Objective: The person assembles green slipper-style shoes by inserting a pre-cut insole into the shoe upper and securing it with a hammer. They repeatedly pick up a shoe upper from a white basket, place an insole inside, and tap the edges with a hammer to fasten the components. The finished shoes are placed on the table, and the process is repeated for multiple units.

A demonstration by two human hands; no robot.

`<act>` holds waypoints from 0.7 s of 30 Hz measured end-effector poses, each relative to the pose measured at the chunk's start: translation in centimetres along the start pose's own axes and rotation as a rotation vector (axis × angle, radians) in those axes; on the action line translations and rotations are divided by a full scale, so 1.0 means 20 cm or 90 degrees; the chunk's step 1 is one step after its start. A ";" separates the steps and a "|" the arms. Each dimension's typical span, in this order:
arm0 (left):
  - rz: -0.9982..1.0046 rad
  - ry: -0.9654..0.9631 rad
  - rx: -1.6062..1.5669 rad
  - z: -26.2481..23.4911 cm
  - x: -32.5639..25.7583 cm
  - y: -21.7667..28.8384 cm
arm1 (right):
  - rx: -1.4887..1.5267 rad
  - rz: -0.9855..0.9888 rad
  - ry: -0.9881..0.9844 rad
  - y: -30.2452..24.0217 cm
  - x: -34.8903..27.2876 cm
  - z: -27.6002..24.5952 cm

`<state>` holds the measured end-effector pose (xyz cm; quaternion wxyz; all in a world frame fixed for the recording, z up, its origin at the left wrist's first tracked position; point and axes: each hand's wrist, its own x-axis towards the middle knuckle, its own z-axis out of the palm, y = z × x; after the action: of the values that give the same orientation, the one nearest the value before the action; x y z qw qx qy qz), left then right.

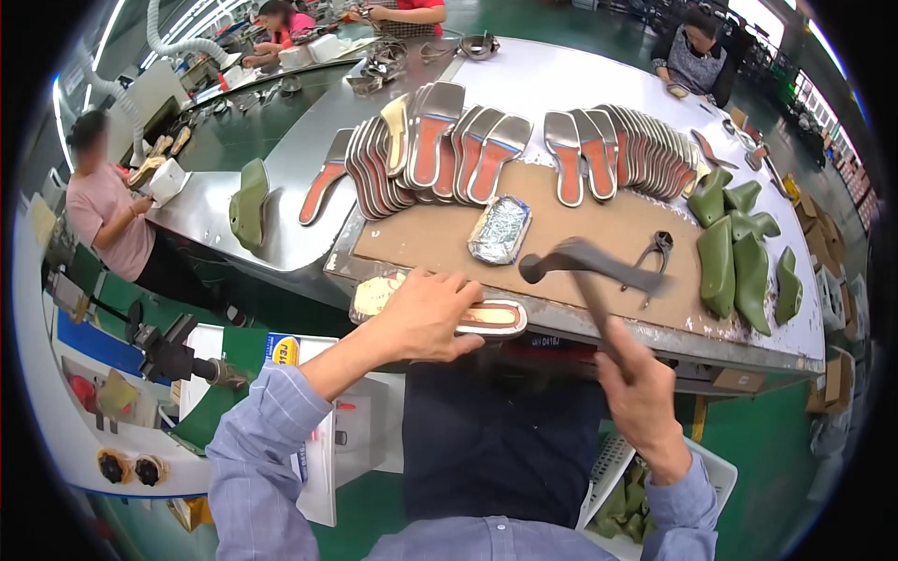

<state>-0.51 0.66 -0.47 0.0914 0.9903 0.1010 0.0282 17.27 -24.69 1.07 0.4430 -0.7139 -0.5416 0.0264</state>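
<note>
My right hand [641, 397] is closed round the handle of a hammer [585, 256]. Its dark head, slightly smeared by motion, is raised over the table's front edge. My left hand [426, 316] grips a shoe last with an insole [494, 318] on its upturned bottom, lying along that edge. The insole has a pale heel end and a reddish-brown part; my palm and fingers cover its middle. Just beyond, a block wrapped in clear film [500, 230] rests on brown board. A pair of pincers [655, 262] lies behind the hammer head.
Rows of insoles [486, 168] with reddish undersides stand across the table [561, 84]. Green shoe lasts [717, 266] lie at its right side. Below right is a white crate [720, 479] of more lasts. A machine [150, 411] stands at left. Several people work around.
</note>
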 end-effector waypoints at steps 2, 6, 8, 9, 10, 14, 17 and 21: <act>-0.013 -0.012 -0.005 -0.01 0.00 0.00 | 0.091 0.002 0.044 0.02 -0.07 -0.02; 0.006 0.008 -0.010 0.02 0.03 0.01 | -0.070 -0.029 -0.100 0.06 0.01 0.07; -0.025 -0.006 -0.007 0.01 0.01 0.01 | -0.144 -0.033 -0.152 0.00 0.04 0.01; -0.020 -0.005 -0.009 0.01 0.02 0.02 | -0.186 -0.028 -0.167 0.00 0.05 -0.02; -0.016 -0.005 -0.013 0.00 0.03 0.02 | -0.126 -0.048 -0.111 0.02 0.03 -0.01; 0.006 -0.006 0.040 0.01 0.04 0.00 | -0.103 -0.084 -0.091 0.11 0.02 0.03; -0.024 -0.119 0.031 0.02 0.07 0.01 | -0.242 -0.123 -0.058 0.21 0.10 0.06; -0.141 -0.144 -0.103 -0.30 0.12 0.06 | -0.307 0.063 0.007 0.60 0.02 0.00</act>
<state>1.63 0.96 5.80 0.1838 0.9594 0.1962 -0.0855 26.46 -24.53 -6.69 0.2612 -0.8246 -0.4944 -0.0858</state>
